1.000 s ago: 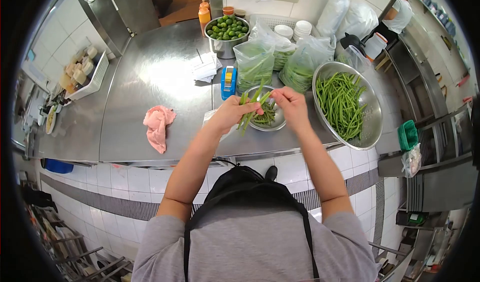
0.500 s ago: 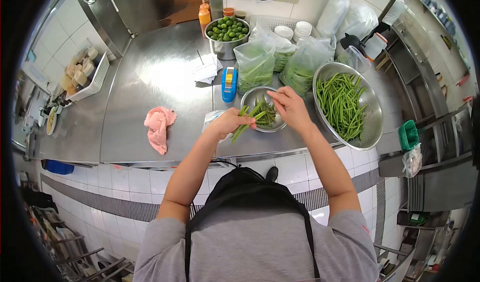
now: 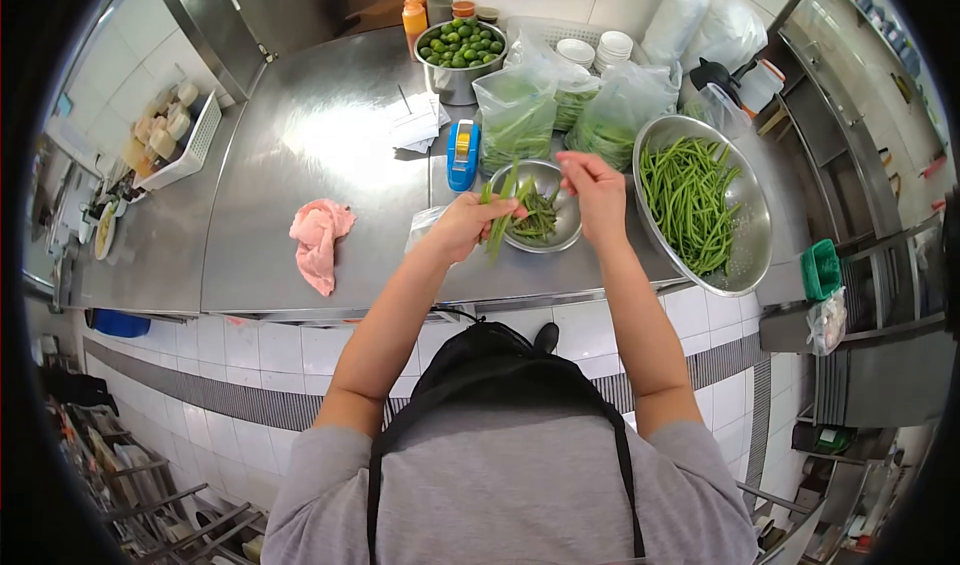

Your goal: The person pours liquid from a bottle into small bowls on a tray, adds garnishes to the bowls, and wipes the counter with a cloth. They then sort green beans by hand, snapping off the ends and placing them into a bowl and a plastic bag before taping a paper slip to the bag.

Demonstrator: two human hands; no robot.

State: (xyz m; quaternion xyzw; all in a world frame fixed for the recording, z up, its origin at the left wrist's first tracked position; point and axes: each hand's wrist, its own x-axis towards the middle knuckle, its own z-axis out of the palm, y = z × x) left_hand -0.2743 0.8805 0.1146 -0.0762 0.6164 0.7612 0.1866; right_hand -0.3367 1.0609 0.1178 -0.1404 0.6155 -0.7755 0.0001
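Observation:
Several green beans (image 3: 497,227) are gripped in my left hand (image 3: 466,223), at the left rim of a small steel bowl (image 3: 563,237). Inside that bowl lie green bean trimmings (image 3: 538,217). My right hand (image 3: 597,191) is raised over the bowl's right side, thumb and fingertips pinched together; whether a small piece sits between them I cannot make out. To the right stands a large steel colander (image 3: 757,227), tilted a little toward me and heaped with long green beans (image 3: 690,205). Behind the small bowl are clear plastic bags of greens (image 3: 515,125).
A blue tape dispenser (image 3: 462,155) stands left of the bags, near paper slips (image 3: 415,125) on a spike. Farther back is a steel pot (image 3: 455,87) of green citrus fruits. A pink cloth (image 3: 320,245) lies on the steel counter (image 3: 250,205). Small white dishes (image 3: 612,50) sit behind the bags.
My right hand has drawn back to the right, away from the beans. The beans in my left hand have turned more upright, and my left hand is slightly higher.

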